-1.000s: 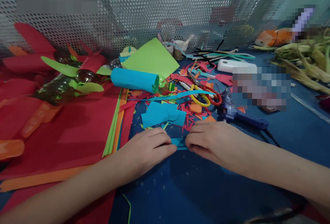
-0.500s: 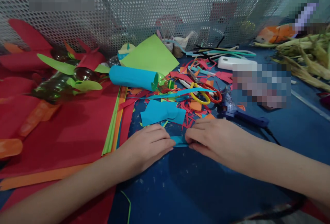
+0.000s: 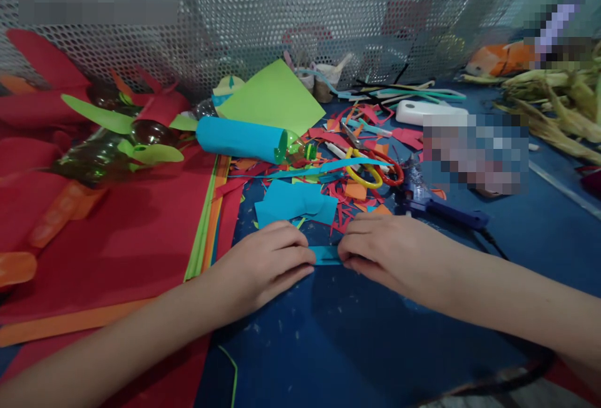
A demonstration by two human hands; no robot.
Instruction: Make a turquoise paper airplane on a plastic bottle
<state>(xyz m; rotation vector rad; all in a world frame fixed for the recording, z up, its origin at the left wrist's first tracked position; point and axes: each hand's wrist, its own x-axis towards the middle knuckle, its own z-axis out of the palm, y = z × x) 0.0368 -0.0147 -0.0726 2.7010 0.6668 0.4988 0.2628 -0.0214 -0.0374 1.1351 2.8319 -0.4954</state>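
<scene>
Blue paper strip [image 3: 327,255]: at the centre of the near tabletop [image 3: 357,339], spanning the gap between two hands. A dark line along it suggests a folded layer.

Left to right. Bottles with paper fins [image 3: 96,156] sit at far left, above red sheets [image 3: 141,239], apparently parked there to free the working space. Narrow coloured paper strips [image 3: 203,233] lie stacked along the sheets' edge, likely for easy reach. Left hand [image 3: 268,264]: grip closed on the strip's left end, thumb and fingers together. Blue-wrapped bottle [image 3: 239,137] lies on its side beyond; loose blue pieces [image 3: 293,203] just past the strip. Right hand [image 3: 387,242]: grip clamped on the other end, fingers curled; the paired hold probably keeps the paper straight and its layers pressed. Scissors [image 3: 373,185] lie among scraps behind; glue gun [image 3: 434,209] rests beyond the right wrist, presumably handy there.

Brands, writing: none legible; a patch at right is pixelated.
</scene>
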